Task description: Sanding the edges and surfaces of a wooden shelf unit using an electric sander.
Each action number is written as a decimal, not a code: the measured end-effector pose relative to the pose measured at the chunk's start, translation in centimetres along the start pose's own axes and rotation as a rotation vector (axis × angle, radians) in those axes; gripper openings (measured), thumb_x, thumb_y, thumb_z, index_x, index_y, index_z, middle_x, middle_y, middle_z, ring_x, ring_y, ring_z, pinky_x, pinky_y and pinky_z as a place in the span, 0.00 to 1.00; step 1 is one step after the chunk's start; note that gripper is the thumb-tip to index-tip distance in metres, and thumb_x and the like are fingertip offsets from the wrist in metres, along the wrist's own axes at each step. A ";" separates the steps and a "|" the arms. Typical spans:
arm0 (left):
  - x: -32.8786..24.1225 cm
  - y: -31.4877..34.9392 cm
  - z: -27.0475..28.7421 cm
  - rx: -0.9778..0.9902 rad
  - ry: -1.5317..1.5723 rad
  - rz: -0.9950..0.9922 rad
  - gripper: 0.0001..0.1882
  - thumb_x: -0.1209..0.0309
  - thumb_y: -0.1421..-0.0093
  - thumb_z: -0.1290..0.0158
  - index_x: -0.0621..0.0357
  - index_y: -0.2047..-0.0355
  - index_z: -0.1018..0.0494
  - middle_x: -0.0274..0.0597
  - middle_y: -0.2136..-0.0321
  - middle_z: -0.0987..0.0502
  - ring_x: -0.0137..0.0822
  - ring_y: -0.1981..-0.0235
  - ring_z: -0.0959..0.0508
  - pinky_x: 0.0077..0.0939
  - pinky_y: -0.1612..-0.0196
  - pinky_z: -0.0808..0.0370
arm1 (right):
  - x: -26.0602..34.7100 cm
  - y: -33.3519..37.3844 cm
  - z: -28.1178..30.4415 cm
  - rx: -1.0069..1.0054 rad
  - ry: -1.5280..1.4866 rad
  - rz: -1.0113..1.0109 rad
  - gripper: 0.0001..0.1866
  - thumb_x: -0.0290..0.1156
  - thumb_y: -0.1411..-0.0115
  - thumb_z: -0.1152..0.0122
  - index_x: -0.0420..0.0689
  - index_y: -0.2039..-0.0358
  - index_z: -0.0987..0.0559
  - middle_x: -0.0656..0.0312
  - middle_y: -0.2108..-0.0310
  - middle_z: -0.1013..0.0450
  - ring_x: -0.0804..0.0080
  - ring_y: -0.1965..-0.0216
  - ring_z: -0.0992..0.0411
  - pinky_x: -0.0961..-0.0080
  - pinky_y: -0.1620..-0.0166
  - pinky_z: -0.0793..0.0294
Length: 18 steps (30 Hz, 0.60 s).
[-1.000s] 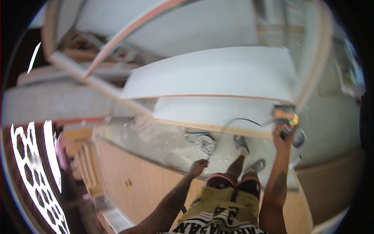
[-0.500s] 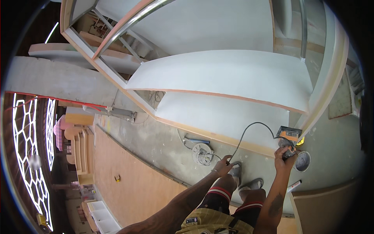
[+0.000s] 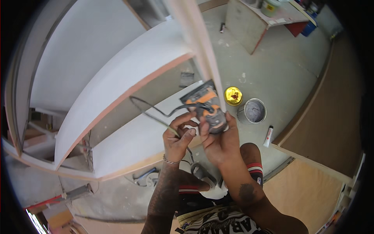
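Paint tin and gold lid beside sander.

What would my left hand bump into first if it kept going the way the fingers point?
Probably the orange and grey sander held in the right hand; the left hand's fingertips already sit beside it, though depth is unclear.

Sander: orange and black plastic housing, slightly glossy, with a flat dark base. Its cord is black, smooth rubber or plastic.

Shelf boards: matt white faces, smooth, with bare reddish-brown wood edges.

Upright strip: pale, unpainted wood, matt.

Floor: grey concrete, rough and dusty, with pale spatter marks.

Open tin: metal rim, dull grey contents. Lid beside it: glossy gold metal.

Tube: white, smooth plastic.

Panels on the floor: light brown wood, matt, even grain.

Bracelet on the left hand's wrist: shiny metal chain.
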<state>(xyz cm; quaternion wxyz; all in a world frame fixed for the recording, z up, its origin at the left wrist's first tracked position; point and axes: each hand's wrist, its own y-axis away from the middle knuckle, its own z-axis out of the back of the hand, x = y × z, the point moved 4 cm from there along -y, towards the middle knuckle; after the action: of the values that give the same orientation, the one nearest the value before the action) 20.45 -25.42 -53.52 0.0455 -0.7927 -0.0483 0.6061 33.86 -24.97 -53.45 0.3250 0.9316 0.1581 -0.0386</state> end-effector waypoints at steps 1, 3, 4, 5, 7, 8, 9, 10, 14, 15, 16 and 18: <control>0.4 -0.4 -0.8 0.014 -0.020 -0.027 0.21 0.79 0.41 0.44 0.65 0.46 0.30 0.48 0.49 0.26 0.31 0.58 0.25 0.21 0.58 0.26 | 0.4 0.1 0.0 0.019 -0.004 0.028 0.22 0.46 0.35 0.49 0.39 0.54 0.25 0.54 0.60 0.23 0.62 0.61 0.22 0.75 0.61 0.17; 0.8 -0.8 -1.9 -0.002 -0.216 0.054 0.24 0.77 0.41 0.44 0.66 0.43 0.32 0.47 0.49 0.26 0.30 0.57 0.27 0.21 0.56 0.28 | 1.0 0.1 0.0 0.136 0.048 -0.060 0.23 0.51 0.31 0.55 0.43 0.50 0.29 0.57 0.59 0.23 0.65 0.60 0.22 0.76 0.62 0.18; -0.3 -1.1 -2.0 0.003 -0.278 -0.016 0.26 0.75 0.41 0.44 0.66 0.42 0.33 0.47 0.49 0.26 0.29 0.58 0.27 0.20 0.55 0.29 | 0.4 0.5 -0.4 0.195 0.090 -0.085 0.25 0.53 0.31 0.56 0.43 0.50 0.29 0.58 0.59 0.23 0.66 0.60 0.22 0.77 0.62 0.19; -1.4 -1.4 -2.1 0.007 -0.340 -0.088 0.27 0.73 0.40 0.43 0.67 0.41 0.34 0.46 0.49 0.26 0.29 0.58 0.28 0.20 0.54 0.30 | -0.3 0.8 -0.7 0.254 0.133 -0.110 0.26 0.55 0.32 0.56 0.44 0.49 0.30 0.58 0.58 0.24 0.67 0.60 0.22 0.77 0.61 0.19; -2.3 -1.9 -3.7 0.051 -0.183 -0.215 0.35 0.67 0.42 0.39 0.71 0.38 0.39 0.47 0.50 0.26 0.33 0.53 0.26 0.25 0.50 0.30 | -0.4 0.6 0.1 0.326 0.154 -0.146 0.27 0.57 0.32 0.58 0.46 0.48 0.30 0.61 0.59 0.24 0.70 0.59 0.23 0.80 0.62 0.21; -2.9 -2.1 -4.4 0.071 -0.305 -0.246 0.36 0.66 0.41 0.40 0.71 0.37 0.42 0.48 0.50 0.26 0.35 0.52 0.26 0.27 0.49 0.30 | -0.6 0.5 0.5 0.432 0.218 -0.168 0.28 0.59 0.32 0.59 0.48 0.47 0.30 0.63 0.58 0.25 0.71 0.58 0.24 0.81 0.63 0.23; -3.1 -2.2 -4.9 0.091 -0.426 -0.277 0.38 0.66 0.40 0.40 0.71 0.36 0.44 0.50 0.49 0.26 0.37 0.51 0.26 0.29 0.48 0.29 | -0.7 0.4 0.7 0.538 0.283 -0.186 0.30 0.61 0.33 0.60 0.49 0.46 0.31 0.64 0.57 0.26 0.73 0.57 0.25 0.81 0.64 0.25; -2.7 -2.2 -5.6 0.098 -0.439 -0.296 0.38 0.66 0.40 0.40 0.71 0.36 0.44 0.50 0.49 0.26 0.37 0.51 0.26 0.29 0.48 0.29 | -0.3 0.4 0.9 0.481 0.351 -0.099 0.32 0.64 0.34 0.63 0.50 0.44 0.33 0.66 0.54 0.27 0.74 0.54 0.27 0.81 0.66 0.29; -0.2 -1.9 -6.6 -0.011 -0.403 -0.264 0.35 0.67 0.36 0.46 0.71 0.35 0.47 0.56 0.49 0.26 0.39 0.50 0.24 0.29 0.47 0.27 | 1.7 -0.8 3.6 0.596 0.430 -0.097 0.33 0.64 0.34 0.62 0.51 0.42 0.35 0.66 0.49 0.30 0.71 0.50 0.29 0.76 0.61 0.30; -0.1 -1.8 -6.9 -0.034 -0.407 -0.259 0.33 0.66 0.35 0.47 0.71 0.35 0.46 0.55 0.49 0.26 0.38 0.51 0.23 0.28 0.48 0.27 | 2.0 -1.0 4.0 0.602 0.416 -0.099 0.33 0.64 0.34 0.62 0.51 0.42 0.35 0.66 0.49 0.30 0.71 0.50 0.29 0.76 0.61 0.30; 0.4 -1.6 -7.3 -0.027 -0.418 -0.258 0.33 0.66 0.35 0.47 0.71 0.35 0.46 0.55 0.49 0.26 0.38 0.51 0.23 0.28 0.48 0.27 | 2.4 -1.2 4.5 0.596 0.438 -0.088 0.33 0.64 0.34 0.62 0.51 0.42 0.35 0.66 0.48 0.30 0.70 0.50 0.29 0.76 0.61 0.30; 1.3 -1.1 -7.8 -0.090 -0.559 -0.287 0.33 0.66 0.35 0.47 0.70 0.35 0.45 0.56 0.49 0.26 0.37 0.50 0.24 0.28 0.47 0.28 | 3.1 -1.2 5.3 0.550 0.480 -0.079 0.34 0.64 0.34 0.61 0.49 0.41 0.36 0.66 0.47 0.30 0.70 0.49 0.29 0.75 0.62 0.29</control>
<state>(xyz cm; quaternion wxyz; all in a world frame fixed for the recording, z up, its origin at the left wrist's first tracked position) 28.34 -24.30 -52.58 0.0806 -0.5816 -0.1972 0.7851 36.58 -26.54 -58.82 0.0143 0.9599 0.2493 0.1277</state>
